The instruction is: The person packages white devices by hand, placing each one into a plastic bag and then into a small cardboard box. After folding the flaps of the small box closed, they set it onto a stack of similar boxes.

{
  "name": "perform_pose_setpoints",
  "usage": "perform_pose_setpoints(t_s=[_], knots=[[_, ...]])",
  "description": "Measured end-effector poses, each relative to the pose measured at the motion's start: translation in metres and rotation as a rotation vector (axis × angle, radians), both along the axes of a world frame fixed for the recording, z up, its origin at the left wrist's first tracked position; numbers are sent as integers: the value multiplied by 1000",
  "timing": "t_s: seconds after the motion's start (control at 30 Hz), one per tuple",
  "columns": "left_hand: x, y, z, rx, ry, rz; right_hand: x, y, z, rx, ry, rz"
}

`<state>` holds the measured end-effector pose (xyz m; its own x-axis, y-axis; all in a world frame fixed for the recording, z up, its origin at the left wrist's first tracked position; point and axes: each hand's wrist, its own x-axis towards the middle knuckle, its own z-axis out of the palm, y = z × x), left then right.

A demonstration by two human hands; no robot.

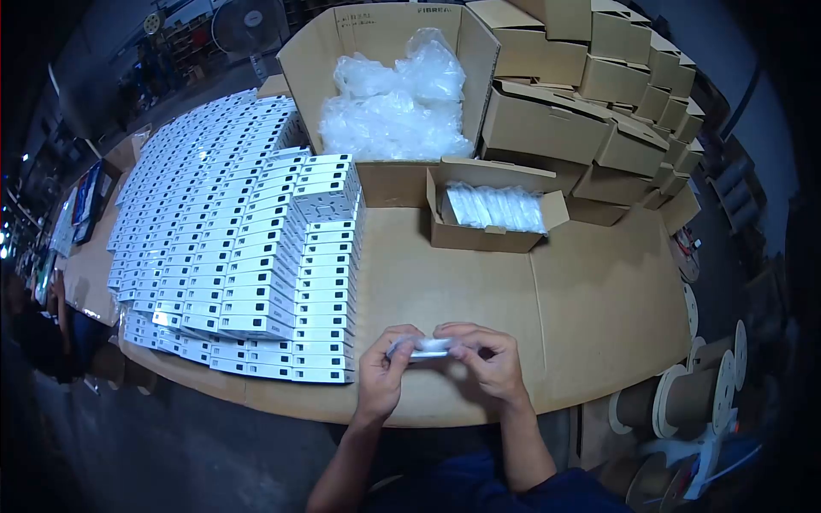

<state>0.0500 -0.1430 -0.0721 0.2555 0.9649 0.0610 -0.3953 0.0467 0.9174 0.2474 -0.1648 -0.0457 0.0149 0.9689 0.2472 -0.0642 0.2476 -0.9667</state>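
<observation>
Near the table's front edge, my left hand (384, 369) and my right hand (489, 359) hold a small flat white item (429, 349) between them, partly wrapped in something clear. My fingers and thumbs pinch it at both ends. Farther back stands an open cardboard box (483, 240) with several plastic-wrapped white pieces (496, 208) lined up inside. Left of my hands, many white boxes (325, 295) with small dark squares on their ends are stacked in rows.
Behind the small box, a large open carton (389, 24) holds clear plastic bags (398, 107). Brown cardboard boxes (539, 128) are piled at the back right. Spools (701, 398) stand beyond the table's right edge. A person (43, 329) is at the far left.
</observation>
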Motion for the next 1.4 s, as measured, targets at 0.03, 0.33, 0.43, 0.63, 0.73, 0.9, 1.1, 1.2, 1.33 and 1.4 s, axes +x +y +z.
perform_pose_setpoints(t_s=[0.03, 0.33, 0.43, 0.63, 0.73, 0.9, 1.1, 1.2, 1.33, 1.4], knots=[[0, 1, -3, -12, -9, 25, 0, 0, 0, -16, 49, -31], [3, 7, 3, -198, -86, 140, 19, 1, -4, 158, 49, 15], [7, 6, 6, -150, -73, 108, 11, 1, 3, 81, -250, 111], [7, 3, 3, -265, -221, 72, 5, 8, 10, -22, -330, -16], [3, 5, 0, -301, -319, 78, 5, 11, 6, -24, -321, -27], [8, -2, 22, 82, 62, 74, 7, 10, 3, -44, -319, -76], [-5, 6, 33, 380, 636, -74, 7, 9, -3, -30, -261, -66], [-5, 12, 8, 96, 218, -144, 11, 10, -3, 41, -257, -35], [-11, 15, 9, 37, 173, -234, 15, 11, -4, 73, -270, -27], [-11, 16, 7, 26, 176, -220, 14, 14, 2, 104, -306, -36]])
